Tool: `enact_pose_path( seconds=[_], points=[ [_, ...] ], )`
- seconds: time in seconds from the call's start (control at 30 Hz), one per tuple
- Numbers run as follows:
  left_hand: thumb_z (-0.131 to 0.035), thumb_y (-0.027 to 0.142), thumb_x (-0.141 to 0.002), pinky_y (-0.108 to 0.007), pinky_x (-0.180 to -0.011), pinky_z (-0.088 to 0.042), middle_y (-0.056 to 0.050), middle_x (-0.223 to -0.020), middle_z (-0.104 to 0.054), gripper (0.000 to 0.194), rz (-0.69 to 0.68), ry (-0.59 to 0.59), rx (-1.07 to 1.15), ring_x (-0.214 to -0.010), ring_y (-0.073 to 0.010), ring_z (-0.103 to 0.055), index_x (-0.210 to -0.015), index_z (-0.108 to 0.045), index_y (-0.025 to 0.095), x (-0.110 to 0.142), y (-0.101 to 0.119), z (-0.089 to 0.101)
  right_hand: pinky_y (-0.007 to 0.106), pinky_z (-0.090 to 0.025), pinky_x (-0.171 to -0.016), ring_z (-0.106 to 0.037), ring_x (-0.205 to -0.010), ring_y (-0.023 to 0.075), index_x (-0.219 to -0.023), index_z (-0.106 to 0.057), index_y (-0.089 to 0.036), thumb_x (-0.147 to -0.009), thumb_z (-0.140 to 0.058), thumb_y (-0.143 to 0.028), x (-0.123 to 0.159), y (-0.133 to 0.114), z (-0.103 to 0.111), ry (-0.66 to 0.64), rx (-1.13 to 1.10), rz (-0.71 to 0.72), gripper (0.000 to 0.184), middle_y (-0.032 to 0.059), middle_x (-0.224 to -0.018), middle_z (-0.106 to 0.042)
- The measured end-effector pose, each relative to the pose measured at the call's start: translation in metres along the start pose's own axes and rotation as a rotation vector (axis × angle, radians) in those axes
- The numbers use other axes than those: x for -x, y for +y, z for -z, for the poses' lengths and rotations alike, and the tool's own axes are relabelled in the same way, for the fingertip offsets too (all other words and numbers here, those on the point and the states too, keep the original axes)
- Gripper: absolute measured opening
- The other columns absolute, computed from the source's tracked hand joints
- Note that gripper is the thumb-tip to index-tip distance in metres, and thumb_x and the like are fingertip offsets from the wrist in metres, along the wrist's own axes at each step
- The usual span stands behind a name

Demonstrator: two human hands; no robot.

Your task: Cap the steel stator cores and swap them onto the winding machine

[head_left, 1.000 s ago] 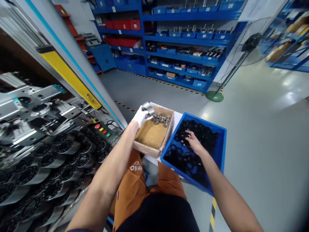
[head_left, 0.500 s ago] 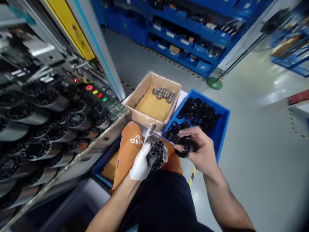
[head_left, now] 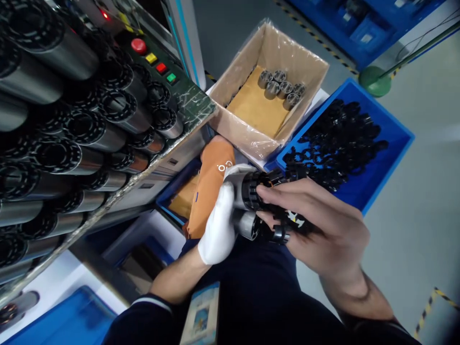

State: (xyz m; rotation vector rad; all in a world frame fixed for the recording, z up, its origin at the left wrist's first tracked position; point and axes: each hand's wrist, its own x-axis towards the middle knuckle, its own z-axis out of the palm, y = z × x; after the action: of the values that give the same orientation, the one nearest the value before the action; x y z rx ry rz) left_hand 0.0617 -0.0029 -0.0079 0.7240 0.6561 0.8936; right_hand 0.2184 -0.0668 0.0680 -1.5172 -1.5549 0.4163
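Note:
My left hand (head_left: 218, 227), in a white glove, is closed around two grey metal stator cores, an upper core (head_left: 236, 189) and a lower core (head_left: 247, 225), lying on their sides with ends facing right. A black slotted plastic end ring (head_left: 251, 190) sits against the upper core's end, touched by the fingertips of my bare right hand (head_left: 327, 220). Several more black plastic rings (head_left: 282, 234) are bunched in that hand, partly hidden by its fingers. The lower core's slotted end shows no ring on it.
Beyond my hands stands a plastic-lined cardboard box (head_left: 247, 132) with several cores inside. Right of it, a blue bin (head_left: 390, 165) holds a heap of black rings. On the left, many cores (head_left: 86, 129) stand on a machine bench (head_left: 194, 108) with coloured buttons.
My hands have come together, bringing the black rings to the cores. The cores have turned from facing up to facing right. The view has moved closer and shifted.

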Motion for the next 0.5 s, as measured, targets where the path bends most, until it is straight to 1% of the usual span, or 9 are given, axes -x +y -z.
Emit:
enact_pose_path(
  seconds=[0.07, 0.13, 0.17, 0.23, 0.33, 0.4, 0.5],
  points=[
    [-0.048, 0.066, -0.121, -0.044, -0.134, -0.056, 0.001, -0.148, -0.079, 0.050, -0.030, 0.012, 0.005, -0.151, -0.0274, -0.069, -0.142, -0.082, 0.036, -0.001, -0.001, 0.001, 0.045, -0.071, -0.083, -0.083, -0.092, 0.0236, -0.151, -0.080, -0.041, -0.102, -0.084, -0.002, 0.001, 0.002, -0.003, 0.012, -0.013, -0.004, 0.063, 0.0019, -0.117, -0.086],
    [-0.048, 0.062, -0.123, -0.039, -0.129, -0.058, 0.002, -0.146, -0.078, 0.046, -0.069, -0.004, -0.012, -0.145, -0.0240, -0.071, -0.142, -0.082, 0.037, -0.003, -0.001, 0.003, 0.044, -0.073, -0.085, -0.084, -0.095, 0.0245, -0.151, -0.081, -0.039, -0.101, -0.087, -0.005, 0.002, 0.005, -0.006, 0.018, -0.035, -0.016, 0.061, 0.0027, -0.117, -0.086],
    [-0.048, 0.060, -0.123, -0.038, -0.127, -0.059, 0.002, -0.144, -0.078, 0.044, -0.090, -0.019, -0.028, -0.142, -0.0234, -0.072, -0.142, -0.082, 0.038, -0.004, -0.001, 0.004, 0.044, -0.074, -0.085, -0.084, -0.096, 0.0250, -0.150, -0.081, -0.039, -0.101, -0.088, -0.005, 0.003, 0.006, -0.007, 0.027, -0.047, -0.028, 0.060, 0.0029, -0.117, -0.086],
    [-0.048, 0.056, -0.123, -0.040, -0.125, -0.059, -0.001, -0.141, -0.076, 0.043, -0.131, -0.038, -0.082, -0.138, -0.0251, -0.072, -0.142, -0.080, 0.036, -0.006, -0.002, 0.007, 0.044, -0.074, -0.085, -0.084, -0.095, 0.0255, -0.147, -0.083, -0.040, -0.100, -0.089, -0.006, 0.005, 0.009, -0.011, 0.046, -0.075, -0.056, 0.059, 0.0028, -0.117, -0.087],
    [-0.051, 0.055, -0.121, -0.043, -0.130, -0.055, -0.005, -0.149, -0.069, 0.042, -0.173, -0.009, -0.194, -0.145, -0.0287, -0.066, -0.146, -0.076, 0.032, -0.007, -0.005, 0.014, 0.044, -0.074, -0.084, -0.083, -0.092, 0.0248, -0.144, -0.085, -0.038, -0.099, -0.091, -0.006, 0.006, 0.010, -0.015, 0.082, -0.126, -0.087, 0.056, 0.0026, -0.116, -0.087],
    [-0.056, 0.057, -0.118, -0.044, -0.133, -0.052, -0.006, -0.153, -0.064, 0.043, -0.182, 0.003, -0.246, -0.149, -0.0306, -0.064, -0.150, -0.071, 0.032, -0.006, -0.007, 0.019, 0.043, -0.074, -0.082, -0.082, -0.090, 0.0241, -0.142, -0.086, -0.037, -0.097, -0.092, -0.007, 0.007, 0.009, -0.018, 0.109, -0.164, -0.108, 0.054, 0.0022, -0.113, -0.087],
    [-0.062, 0.063, -0.113, -0.051, -0.134, -0.053, -0.008, -0.151, -0.065, 0.047, -0.173, -0.009, -0.295, -0.149, -0.0349, -0.065, -0.150, -0.065, 0.034, -0.005, -0.009, 0.027, 0.043, -0.074, -0.079, -0.082, -0.088, 0.0247, -0.142, -0.086, -0.039, -0.097, -0.094, -0.009, 0.007, 0.007, -0.024, 0.150, -0.197, -0.146, 0.055, 0.0017, -0.109, -0.087]
  ],
)
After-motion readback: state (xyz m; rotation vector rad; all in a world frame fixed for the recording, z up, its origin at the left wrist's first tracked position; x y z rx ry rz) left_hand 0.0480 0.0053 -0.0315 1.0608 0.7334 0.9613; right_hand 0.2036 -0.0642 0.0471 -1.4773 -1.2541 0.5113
